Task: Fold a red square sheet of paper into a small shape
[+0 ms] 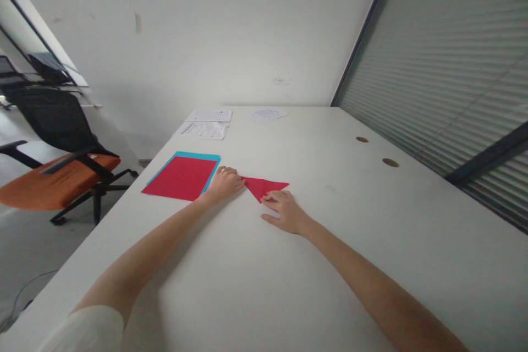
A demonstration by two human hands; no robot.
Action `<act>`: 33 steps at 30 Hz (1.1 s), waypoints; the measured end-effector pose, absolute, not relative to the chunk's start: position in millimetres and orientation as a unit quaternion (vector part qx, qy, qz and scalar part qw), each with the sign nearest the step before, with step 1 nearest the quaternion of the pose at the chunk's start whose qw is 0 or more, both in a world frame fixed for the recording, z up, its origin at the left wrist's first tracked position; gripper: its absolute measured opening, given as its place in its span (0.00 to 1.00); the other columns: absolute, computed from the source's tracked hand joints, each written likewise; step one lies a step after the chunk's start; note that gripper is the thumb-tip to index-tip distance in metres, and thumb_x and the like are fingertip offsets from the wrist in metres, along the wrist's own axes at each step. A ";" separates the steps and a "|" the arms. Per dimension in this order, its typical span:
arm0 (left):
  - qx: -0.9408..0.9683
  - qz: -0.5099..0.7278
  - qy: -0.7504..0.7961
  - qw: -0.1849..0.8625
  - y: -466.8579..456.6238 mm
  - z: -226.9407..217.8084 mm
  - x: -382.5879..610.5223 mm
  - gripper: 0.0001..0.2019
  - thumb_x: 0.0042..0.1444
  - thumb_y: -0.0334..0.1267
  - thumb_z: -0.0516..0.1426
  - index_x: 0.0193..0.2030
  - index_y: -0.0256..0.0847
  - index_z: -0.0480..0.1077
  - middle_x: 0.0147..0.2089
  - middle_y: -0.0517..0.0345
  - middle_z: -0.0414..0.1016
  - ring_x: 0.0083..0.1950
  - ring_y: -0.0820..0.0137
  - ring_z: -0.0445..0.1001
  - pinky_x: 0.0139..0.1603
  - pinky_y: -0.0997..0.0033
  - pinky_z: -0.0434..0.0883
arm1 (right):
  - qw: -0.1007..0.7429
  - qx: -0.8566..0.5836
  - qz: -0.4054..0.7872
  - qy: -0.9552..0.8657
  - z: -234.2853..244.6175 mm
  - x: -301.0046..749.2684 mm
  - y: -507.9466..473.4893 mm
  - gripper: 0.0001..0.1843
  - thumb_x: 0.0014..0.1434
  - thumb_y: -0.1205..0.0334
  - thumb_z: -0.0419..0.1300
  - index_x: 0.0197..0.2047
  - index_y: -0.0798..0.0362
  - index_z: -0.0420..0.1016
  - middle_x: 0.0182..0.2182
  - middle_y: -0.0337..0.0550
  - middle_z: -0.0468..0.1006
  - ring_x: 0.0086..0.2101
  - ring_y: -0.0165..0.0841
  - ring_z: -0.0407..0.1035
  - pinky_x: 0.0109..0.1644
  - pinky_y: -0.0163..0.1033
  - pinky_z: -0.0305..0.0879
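A folded piece of red paper (264,186) lies on the white table in a triangle, its point toward me. My left hand (226,182) is closed at the triangle's left corner, the fingertips on the paper and partly covering it. On the lower right edge rest the fingertips of my right hand (284,212), with the thumb held apart from the fingers and off the paper. Left of my left hand is a stack of square sheets, a red sheet (181,177) on top and a blue sheet (198,154) showing beneath it.
Printed papers (202,130) lie at the table's far left, and another sheet (267,115) near the wall. Two round brown cable holes (390,163) are at the right edge, beside a window with blinds (445,66). An orange-seated chair (61,179) stands left of the table (264,286).
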State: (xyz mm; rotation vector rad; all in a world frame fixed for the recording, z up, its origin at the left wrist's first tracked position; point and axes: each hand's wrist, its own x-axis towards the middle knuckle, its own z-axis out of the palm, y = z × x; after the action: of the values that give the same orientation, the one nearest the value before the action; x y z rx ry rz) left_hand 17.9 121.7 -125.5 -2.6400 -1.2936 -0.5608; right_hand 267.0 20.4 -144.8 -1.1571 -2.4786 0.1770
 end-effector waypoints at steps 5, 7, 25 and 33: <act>-0.875 -0.196 -0.435 0.083 114.6 -124.5 27.7 0.16 0.62 0.39 0.55 0.23 0.41 0.73 0.28 0.50 0.75 0.42 0.62 0.74 0.51 0.58 0.67 | 0.202 -0.414 0.060 -0.886 -144.6 266.5 20.7 0.25 0.63 0.46 0.58 0.56 0.52 0.75 0.52 0.53 0.76 0.54 0.44 0.67 0.59 0.55 0.56; -0.879 -0.208 -0.420 0.087 98.6 -125.8 36.8 0.11 0.61 0.37 0.56 0.29 0.42 0.75 0.34 0.49 0.78 0.44 0.62 0.74 0.50 0.58 0.67 | 0.200 -0.415 0.058 -0.886 -144.7 266.4 20.7 0.25 0.63 0.46 0.58 0.57 0.52 0.75 0.52 0.53 0.76 0.54 0.44 0.67 0.59 0.55 0.56; -0.931 -0.207 -0.299 0.001 52.7 -139.7 46.3 0.08 0.58 0.36 0.56 0.40 0.41 0.77 0.44 0.49 0.79 0.45 0.63 0.79 0.52 0.60 0.72 | 0.183 -0.492 0.031 -0.850 -138.4 309.6 42.8 0.25 0.65 0.43 0.54 0.54 0.49 0.78 0.50 0.52 0.77 0.54 0.45 0.64 0.58 0.54 0.57; -0.926 -0.237 -0.295 -0.003 52.7 -143.4 46.6 0.07 0.56 0.34 0.57 0.38 0.40 0.76 0.43 0.50 0.79 0.45 0.63 0.79 0.50 0.61 0.73 | 0.247 -0.559 -0.028 -0.791 -135.3 315.7 43.4 0.23 0.68 0.46 0.50 0.49 0.51 0.81 0.52 0.53 0.75 0.53 0.46 0.64 0.57 0.54 0.59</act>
State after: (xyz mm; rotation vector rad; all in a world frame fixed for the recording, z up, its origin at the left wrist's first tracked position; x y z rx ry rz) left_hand 46.6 52.7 -143.4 -2.9142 -0.9281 -0.7465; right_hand 315.7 43.4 -135.3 -1.5256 -2.1570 -0.0768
